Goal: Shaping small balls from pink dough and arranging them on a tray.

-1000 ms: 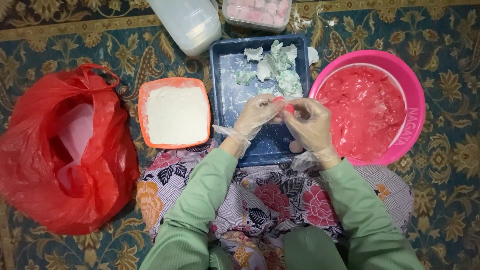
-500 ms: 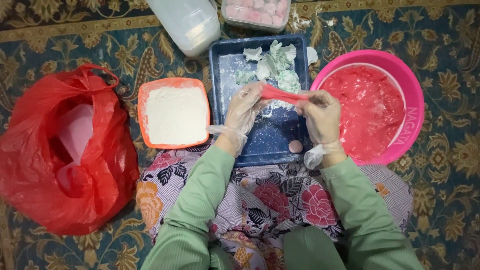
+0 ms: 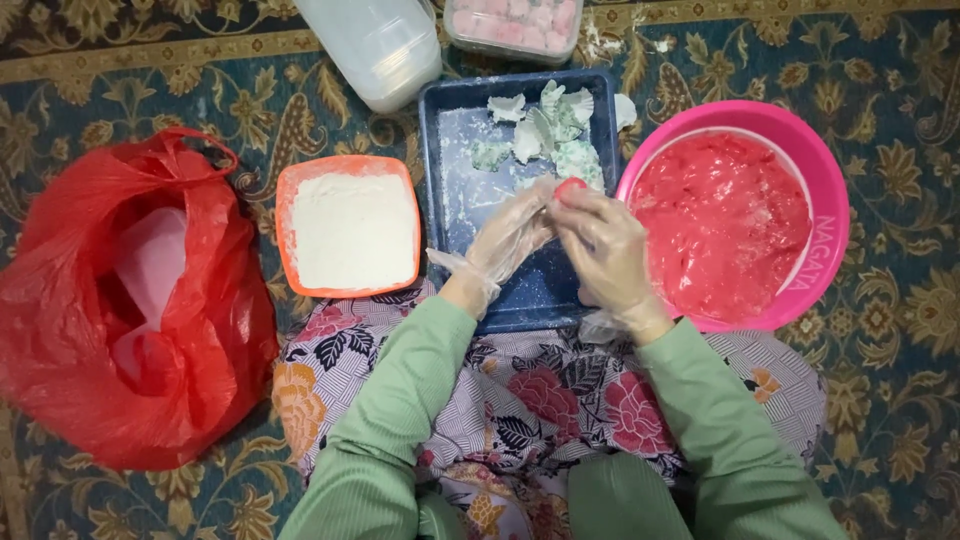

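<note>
Both my hands wear clear plastic gloves and meet over a dark blue tray (image 3: pixel 462 160). My left hand (image 3: pixel 508 238) and my right hand (image 3: pixel 606 248) pinch a small red piece of dough (image 3: pixel 570 187) between their fingertips. At the tray's far end lie several white and green paper cups (image 3: pixel 545 135), and the tray floor is dusted with white flour. To the right stands a pink bowl (image 3: pixel 826 190) filled with sticky red dough (image 3: pixel 722 220).
An orange square tub of white flour (image 3: pixel 350 228) sits left of the tray. A red plastic bag (image 3: pixel 120 300) lies at the far left. A white plastic jar (image 3: pixel 378 42) and a clear box of pink pieces (image 3: pixel 515 22) lie beyond the tray on the patterned carpet.
The red dough was stretched out between my hands over the tray; now it is gathered into a small lump at my fingertips, and my hands have closed together.
</note>
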